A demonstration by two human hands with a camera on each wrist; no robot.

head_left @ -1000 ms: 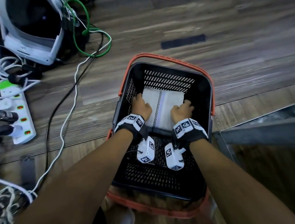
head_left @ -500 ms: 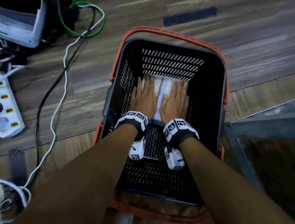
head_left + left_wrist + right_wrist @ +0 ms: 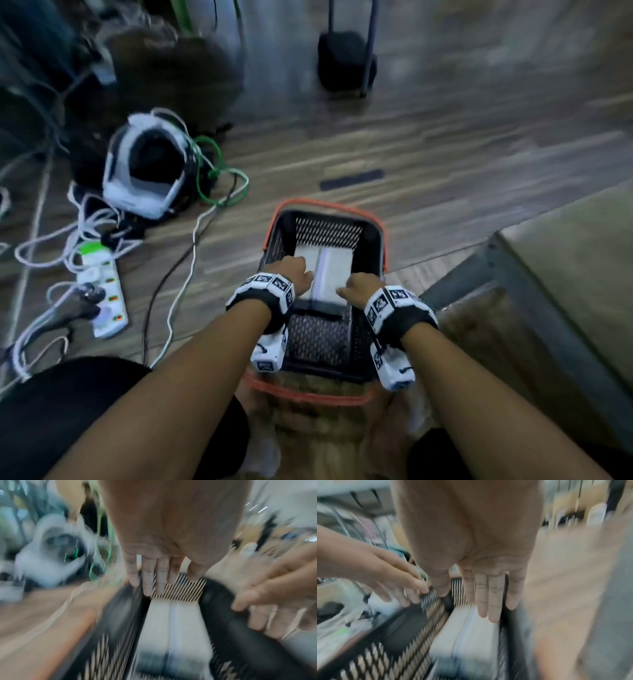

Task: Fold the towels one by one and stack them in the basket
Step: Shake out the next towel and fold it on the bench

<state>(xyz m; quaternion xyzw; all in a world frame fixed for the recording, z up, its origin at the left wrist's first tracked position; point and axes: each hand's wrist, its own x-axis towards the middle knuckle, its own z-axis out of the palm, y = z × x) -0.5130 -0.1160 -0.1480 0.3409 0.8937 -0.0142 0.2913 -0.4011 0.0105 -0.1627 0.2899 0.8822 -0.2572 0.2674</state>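
Observation:
A black basket [image 3: 371, 240] with orange handles stands on the wooden floor in front of me. A folded white towel [image 3: 334, 270] with a pale stripe lies flat at its far end, also seen in the left wrist view [image 3: 173, 628] and the right wrist view [image 3: 467, 635]. My left hand [image 3: 297, 275] hovers over the towel's left edge and my right hand [image 3: 359, 287] over its near right corner. Both wrist views, though blurred, show straight, slack fingers [image 3: 154, 577] [image 3: 488, 595] holding nothing.
A white power strip [image 3: 102, 291] and tangled cables lie on the floor at left, beside a white and black headset [image 3: 144, 171]. A metal-framed table edge [image 3: 548, 308] runs along the right. A black wheeled object [image 3: 346, 61] stands at the back.
Half a second ago both palms pressed flat on the towel in the basket. Now both hands have lifted off and drawn back, and the head view has risen to show more floor.

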